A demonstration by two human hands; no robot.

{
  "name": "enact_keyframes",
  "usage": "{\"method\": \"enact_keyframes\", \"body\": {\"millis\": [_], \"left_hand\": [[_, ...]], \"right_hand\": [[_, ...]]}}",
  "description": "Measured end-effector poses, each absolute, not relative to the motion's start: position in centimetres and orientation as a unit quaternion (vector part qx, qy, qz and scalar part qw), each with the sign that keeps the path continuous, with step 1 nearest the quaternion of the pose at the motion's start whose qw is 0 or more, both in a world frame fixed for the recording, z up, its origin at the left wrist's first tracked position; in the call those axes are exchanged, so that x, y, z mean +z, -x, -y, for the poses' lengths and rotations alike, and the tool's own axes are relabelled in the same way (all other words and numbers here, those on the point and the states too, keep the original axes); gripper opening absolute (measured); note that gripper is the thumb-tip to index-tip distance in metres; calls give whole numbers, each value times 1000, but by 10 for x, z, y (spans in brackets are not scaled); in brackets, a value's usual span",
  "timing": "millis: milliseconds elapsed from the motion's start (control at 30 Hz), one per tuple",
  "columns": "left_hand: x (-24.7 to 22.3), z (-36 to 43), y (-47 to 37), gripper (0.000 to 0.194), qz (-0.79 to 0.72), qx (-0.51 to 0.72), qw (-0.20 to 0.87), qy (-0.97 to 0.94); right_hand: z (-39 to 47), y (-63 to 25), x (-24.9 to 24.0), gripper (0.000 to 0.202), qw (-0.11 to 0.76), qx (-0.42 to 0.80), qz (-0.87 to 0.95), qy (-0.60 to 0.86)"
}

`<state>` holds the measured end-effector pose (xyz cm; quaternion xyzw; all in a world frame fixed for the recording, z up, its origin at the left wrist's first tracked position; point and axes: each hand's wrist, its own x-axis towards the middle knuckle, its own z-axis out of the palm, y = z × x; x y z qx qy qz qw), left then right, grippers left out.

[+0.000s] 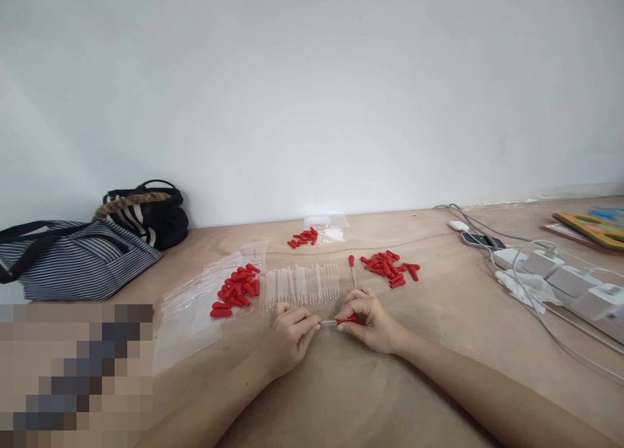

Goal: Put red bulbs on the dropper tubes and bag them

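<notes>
Over the tan table (336, 396), left hand (292, 332) finger-pinching a clear tube (329, 323), right hand (374, 323) gripping the red bulb (353, 318); skewed push could crack the tube.

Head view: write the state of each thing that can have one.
Left hand, pinching clear tube
Right hand, pinching red bulb
Clear tube, held sideways
Red bulb, at tube's end, fit unclear
Capped tube, lying, bulb fitted
Tube row, uncapped
Left bulb pile, on plastic bags
Right bulb pile, loose
Far bulb pile, loose
Small device, green light on
</notes>
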<state>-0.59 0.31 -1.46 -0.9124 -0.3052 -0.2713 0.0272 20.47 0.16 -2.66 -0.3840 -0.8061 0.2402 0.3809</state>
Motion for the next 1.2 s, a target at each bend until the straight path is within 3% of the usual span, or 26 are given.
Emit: {"method": "enact_keyframes", "body": {"millis": [600, 967, 1200], "left_hand": [[-20, -4, 3, 25, 305, -277, 33, 911], [-21, -4, 2, 25, 318, -270, 13, 909], [-23, -4, 2, 26, 323, -267, 5, 908]], "right_hand": [[0, -201, -27, 3, 404, 192, 814, 371], [1, -204, -24, 21, 374, 176, 808, 420], [-1, -205, -28, 8, 373, 155, 819, 407]]}}
